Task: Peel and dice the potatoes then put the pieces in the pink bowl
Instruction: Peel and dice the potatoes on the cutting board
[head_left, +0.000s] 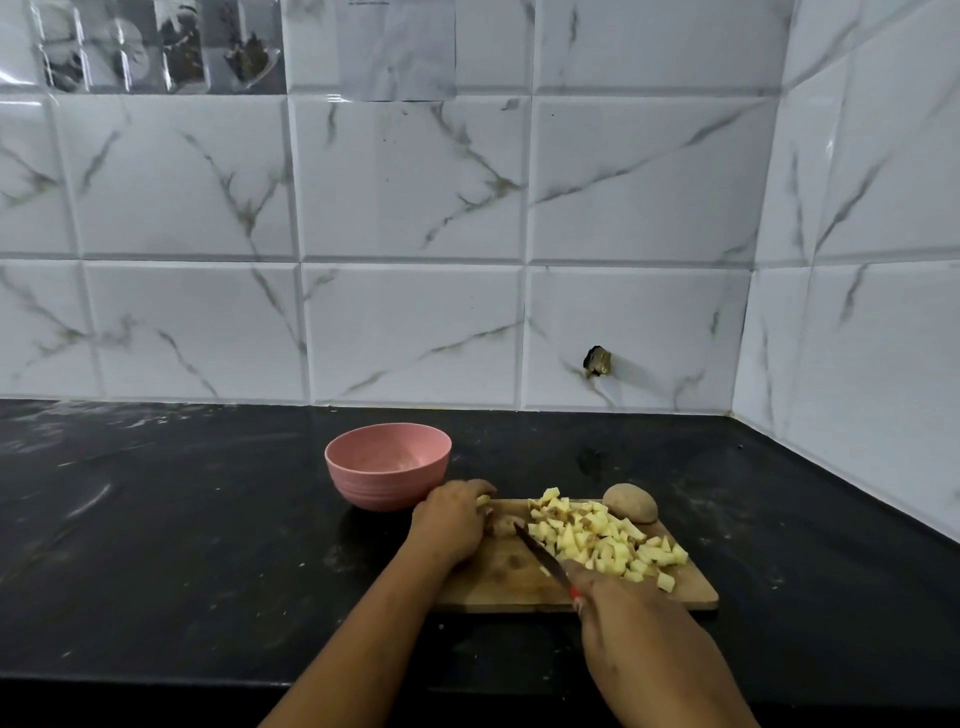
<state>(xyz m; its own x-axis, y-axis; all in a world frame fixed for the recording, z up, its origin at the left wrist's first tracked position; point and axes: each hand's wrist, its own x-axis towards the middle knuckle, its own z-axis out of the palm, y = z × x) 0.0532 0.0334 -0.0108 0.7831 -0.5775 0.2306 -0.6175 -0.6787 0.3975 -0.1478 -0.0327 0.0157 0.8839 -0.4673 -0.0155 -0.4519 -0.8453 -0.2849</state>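
A wooden cutting board (498, 584) lies on the black counter. A heap of diced potato pieces (602, 540) covers its right half. One whole unpeeled potato (630, 502) rests at the board's far right corner. My left hand (454, 519) curls over a potato piece (500, 526) at the board's left end, mostly hiding it. My right hand (623, 608) grips a knife (540, 553) by its red handle, the blade angled up-left with its tip beside that piece. The pink bowl (387, 465) stands just behind and left of the board and looks empty.
A black stone counter (182, 545) stretches left and right of the board. White marbled wall tiles (415, 322) close off the back and the right side. A small dark hole in the tile (597, 361) sits behind the board.
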